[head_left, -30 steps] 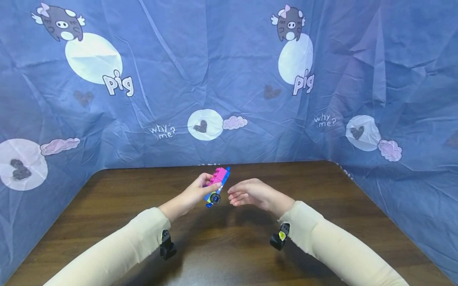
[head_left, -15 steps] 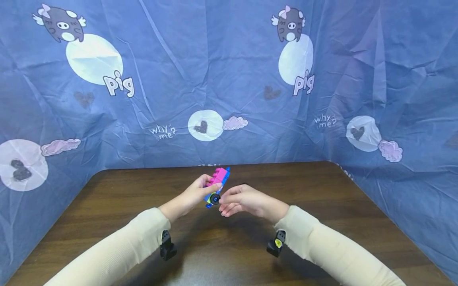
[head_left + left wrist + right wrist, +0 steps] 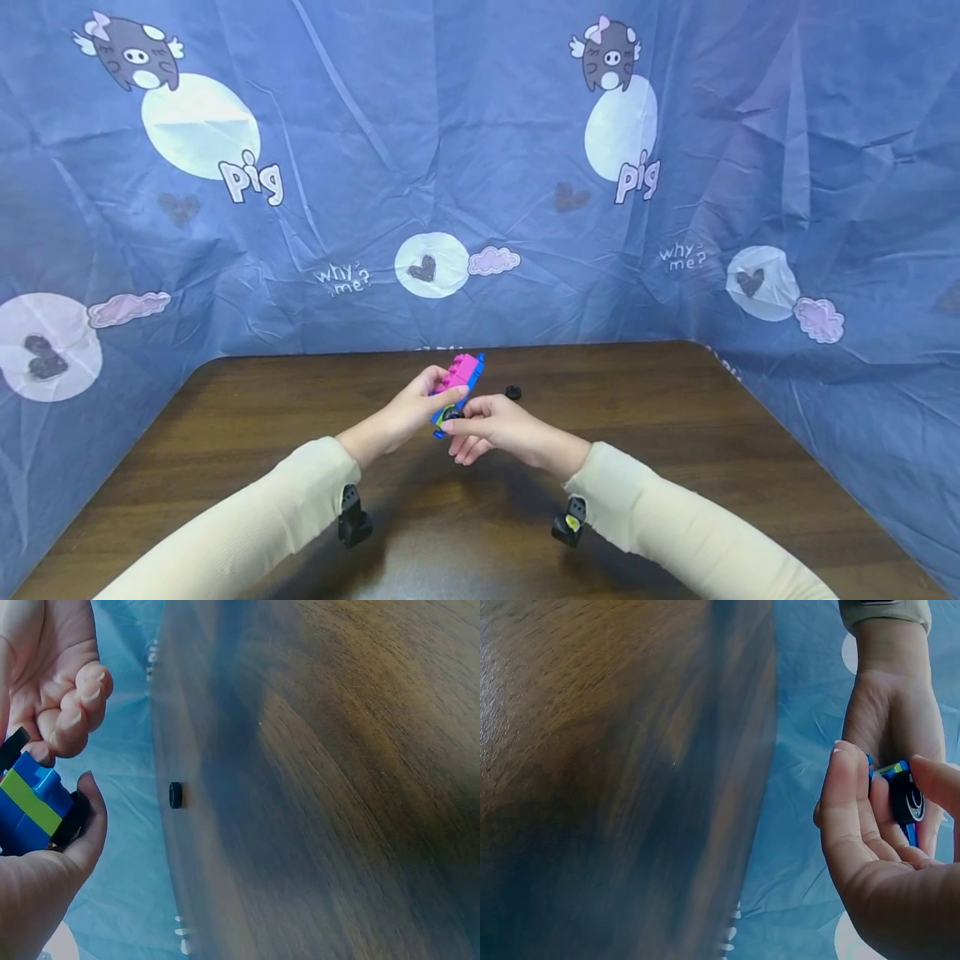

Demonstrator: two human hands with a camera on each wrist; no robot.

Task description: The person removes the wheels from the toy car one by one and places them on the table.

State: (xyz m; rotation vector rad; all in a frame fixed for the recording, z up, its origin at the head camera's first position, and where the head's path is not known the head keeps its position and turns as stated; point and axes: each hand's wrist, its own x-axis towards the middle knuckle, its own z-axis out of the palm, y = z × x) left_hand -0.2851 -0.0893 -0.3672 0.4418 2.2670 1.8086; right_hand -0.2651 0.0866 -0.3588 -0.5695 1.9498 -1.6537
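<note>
A toy car [image 3: 461,372] of pink, blue and lime-green building blocks is held up over the table, gripped by my left hand [image 3: 401,412]. A black wheel [image 3: 910,802] sits at the car's near side. My right hand [image 3: 513,429] pinches that wheel between thumb and forefinger, its other fingers loosely bent below. In the left wrist view, the car's blue and green end [image 3: 34,799] shows at the left edge, with another dark wheel partly behind the left thumb. The fingers cover much of the car.
A loose black wheel [image 3: 513,392] lies on the brown wooden table [image 3: 637,400], just beyond my right hand. Blue printed cloth [image 3: 480,167] hangs behind and beside the table. Each sleeve cuff carries a small black camera.
My right hand has moved left and slightly down to the car and now pinches its wheel. The loose wheel behind it has come into sight. The left hand stays nearly still.
</note>
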